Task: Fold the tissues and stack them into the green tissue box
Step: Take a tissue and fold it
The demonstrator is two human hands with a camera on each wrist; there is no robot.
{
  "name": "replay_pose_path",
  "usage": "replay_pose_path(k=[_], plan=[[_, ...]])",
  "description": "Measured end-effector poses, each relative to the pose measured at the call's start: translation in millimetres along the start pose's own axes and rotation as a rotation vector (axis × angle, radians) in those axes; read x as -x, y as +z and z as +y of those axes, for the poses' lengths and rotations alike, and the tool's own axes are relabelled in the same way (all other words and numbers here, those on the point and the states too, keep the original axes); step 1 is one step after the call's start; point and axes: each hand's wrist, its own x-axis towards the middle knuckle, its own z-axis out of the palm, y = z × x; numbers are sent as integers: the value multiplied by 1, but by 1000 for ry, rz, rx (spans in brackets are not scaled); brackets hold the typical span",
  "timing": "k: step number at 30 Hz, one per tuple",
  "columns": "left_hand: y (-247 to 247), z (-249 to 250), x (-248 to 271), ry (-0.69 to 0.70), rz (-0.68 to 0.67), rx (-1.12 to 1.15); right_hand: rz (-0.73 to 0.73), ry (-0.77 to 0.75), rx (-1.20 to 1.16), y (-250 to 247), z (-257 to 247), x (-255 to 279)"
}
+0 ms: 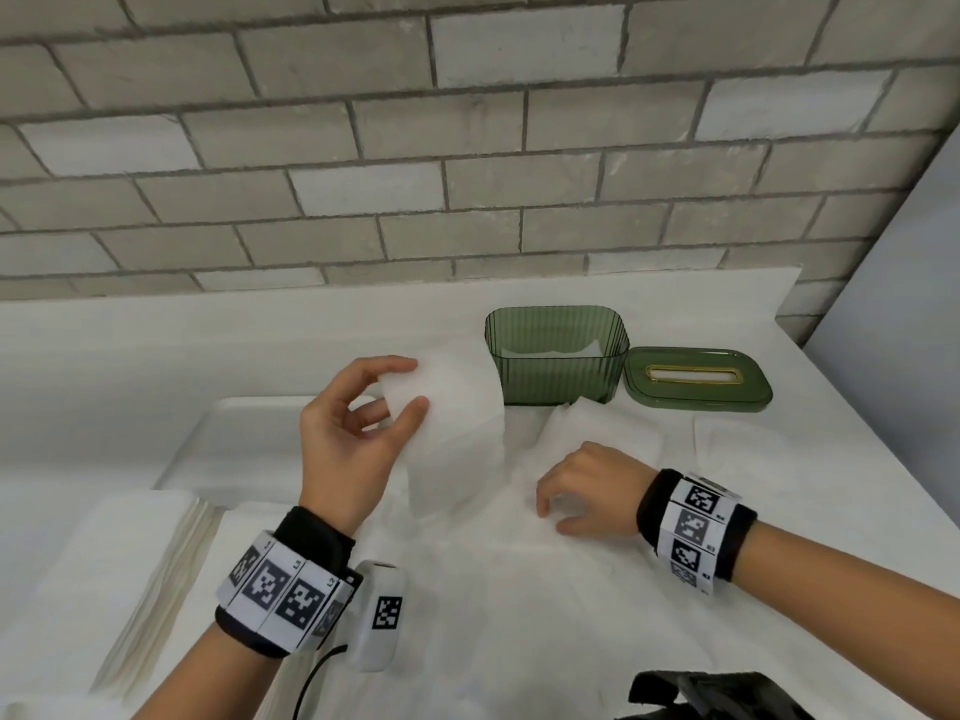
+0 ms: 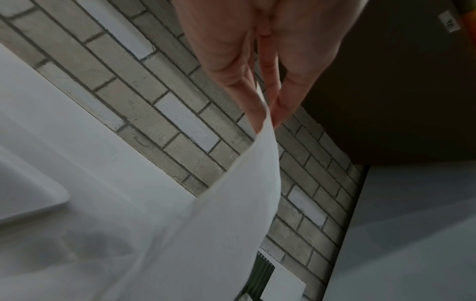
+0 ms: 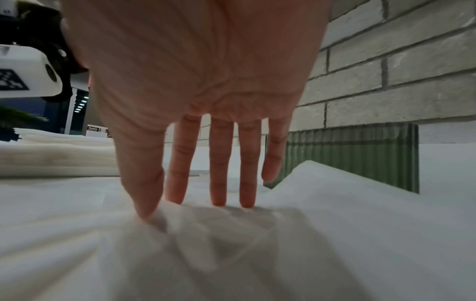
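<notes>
My left hand (image 1: pixel 411 388) is raised over the table and pinches the top corner of a white tissue (image 1: pixel 457 433) between thumb and fingers; the sheet hangs down to the table. The left wrist view shows the fingertips (image 2: pixel 279 114) on the tissue (image 2: pixel 219 203) edge. My right hand (image 1: pixel 551 517) rests with its fingertips (image 3: pixel 219 200) pressing down on a wrinkled tissue (image 3: pixel 231 244) lying on the table. The green tissue box (image 1: pixel 556 366) stands open behind both hands, with white tissue inside. Its ribbed wall (image 3: pixel 360 154) shows just beyond my right hand.
The green lid (image 1: pixel 696 379) with a gold-rimmed slot lies right of the box. A stack of flat tissues (image 1: pixel 130 574) sits at the front left, beside a white tray (image 1: pixel 244 439). A brick wall backs the table. A dark object (image 1: pixel 717 693) lies at the near edge.
</notes>
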Motion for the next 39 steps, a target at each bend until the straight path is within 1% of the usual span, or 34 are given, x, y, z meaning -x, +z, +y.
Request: replay_pose_path(k=[2,6,9,12,14,16,18,20,22,24,27,30,33,35,39], plan=[[-1,-2,0,4,13,-22,-13,-19,35,-1,0,-1],[-2,-5,-1,-47,45,-14,-74,-11,128,-3,-4,3],[0,-5,0,-63,44,-21,-57,-11,188,-2,-8,1],[3,-8,1,-75,38,-18,-46,1,182,-1,-7,-2],[3,-7,2,-65,40,-18,-26,3,121,-1,-5,-3],[0,-7,1,-40,53,-41,-12,17,9,-7,-3,0],[-5,-9,-1,-32,69,-56,63,7,-103,-21,0,7],[-9,-11,-4,-44,80,-56,171,-13,-174,-44,-3,19],[-9,-10,-6,-13,82,-76,252,-52,-259,-73,-14,33],[-3,-7,-6,1,48,-55,317,-99,-408,-104,-29,47],[12,4,-4,-48,-36,51,383,-137,-596,-142,-41,57],[24,14,-2,-49,-138,164,422,-153,-635,-163,-43,54],[30,23,0,-20,-206,231,461,-118,-633,-170,-44,49],[33,26,1,-35,-210,274,488,-89,-673,-170,-43,47],[34,31,1,-118,-196,372,528,-63,-767,-168,-38,44]])
